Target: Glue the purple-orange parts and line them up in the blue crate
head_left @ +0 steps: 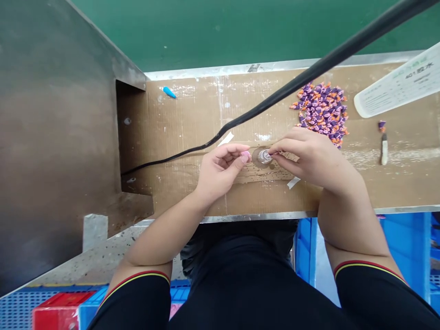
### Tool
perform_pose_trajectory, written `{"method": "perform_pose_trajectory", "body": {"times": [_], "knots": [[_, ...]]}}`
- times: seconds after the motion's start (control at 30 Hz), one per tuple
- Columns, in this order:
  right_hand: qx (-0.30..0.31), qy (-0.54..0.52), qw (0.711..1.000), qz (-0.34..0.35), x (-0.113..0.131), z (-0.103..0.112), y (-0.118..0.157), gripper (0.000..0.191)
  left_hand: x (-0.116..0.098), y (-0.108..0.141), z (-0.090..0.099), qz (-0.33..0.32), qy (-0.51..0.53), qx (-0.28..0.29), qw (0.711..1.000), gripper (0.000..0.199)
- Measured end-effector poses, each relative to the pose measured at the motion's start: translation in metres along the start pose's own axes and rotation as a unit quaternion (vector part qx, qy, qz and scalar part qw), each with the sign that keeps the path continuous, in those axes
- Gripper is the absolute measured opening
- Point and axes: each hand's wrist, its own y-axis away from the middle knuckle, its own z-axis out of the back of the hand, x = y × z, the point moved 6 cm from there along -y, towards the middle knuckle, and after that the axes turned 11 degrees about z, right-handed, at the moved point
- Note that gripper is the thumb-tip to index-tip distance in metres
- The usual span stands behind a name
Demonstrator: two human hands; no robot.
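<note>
My left hand [222, 167] pinches a small pink piece [245, 155] between thumb and fingertips, just left of a small clear glass container [264, 156] on the cardboard-covered bench. My right hand [305, 153] has its thumb and index finger pressed together at the container's right edge; what they hold, if anything, is too small to make out. Beyond my right hand lies a heap of small purple, pink and orange pieces [321, 110], partly hidden by that hand.
A black cable [261, 106] runs diagonally above the bench. At the right are a white bottle [395, 87], a single purple piece [382, 124] and a white-handled tool [384, 151]. A blue tip [169, 92] lies back left, near a metal box [68, 128].
</note>
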Motion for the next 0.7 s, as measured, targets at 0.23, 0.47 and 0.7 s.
{"method": "perform_pose_trajectory", "body": {"times": [0.23, 0.47, 0.7], "knots": [[-0.065, 0.012, 0.998, -0.014, 0.003, 0.012, -0.002, 0.011, -0.001, 0.004, -0.003, 0.0, 0.017, 0.004, 1.0, 0.021], [-0.27, 0.08, 0.96, 0.007, 0.015, 0.015, 0.005, 0.008, 0.001, 0.004, -0.002, 0.018, 0.057, 0.003, 0.998, 0.021], [-0.166, 0.095, 0.982, 0.008, 0.024, 0.007, -0.001, 0.013, 0.01, 0.002, 0.001, 0.074, 0.106, -0.029, 0.991, 0.019]]}}
